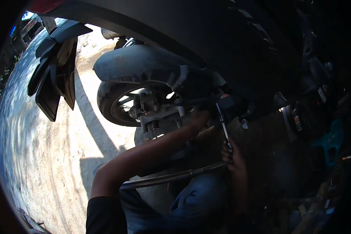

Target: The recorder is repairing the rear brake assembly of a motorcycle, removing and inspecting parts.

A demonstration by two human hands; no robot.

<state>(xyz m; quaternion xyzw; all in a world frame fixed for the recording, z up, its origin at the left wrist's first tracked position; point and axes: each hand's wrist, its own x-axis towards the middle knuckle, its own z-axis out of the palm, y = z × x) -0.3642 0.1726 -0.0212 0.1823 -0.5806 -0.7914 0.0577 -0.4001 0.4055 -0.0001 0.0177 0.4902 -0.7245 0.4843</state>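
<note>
Bodywork: broad, smooth, dark motorcycle panel (206, 35), nearest the camera, overhanging the work area; red part (46, 4) at its upper-left end.
Tool: slim, straight, silver metal rod-shaped tool (224, 124), tilted, upper end at the lower edge of the motorcycle, just beside a dark, blocky housing (230, 102) with a small reddish spot.
Right hand: bare hand (234, 156), fingers wrapped around the tool's lower end, clamped on it.
Left hand: bare hand (200, 118), reaching to the motorcycle's shaded underside, left of the tool; blurred and dark, so whether its fingers are together or apart, or on a part, cannot be told.
Wheel: black-tyred, spoked motorcycle wheel (105, 103), left of the left hand, below a dusty grey, curved mudguard (128, 64).
Tube: long, curved, shiny metal tube (163, 180), crossing above the person's faded blue denim trousers (201, 195), its right end near the right wrist.
Ground: pale, sunlit, rough surface (46, 156), crossed by shadows; dark, angular, overlapping panels (46, 85) show toward its far left corner.
Right side: teal, openwork plastic-looking object (331, 144), in deep shade, well apart from the right hand.
</note>
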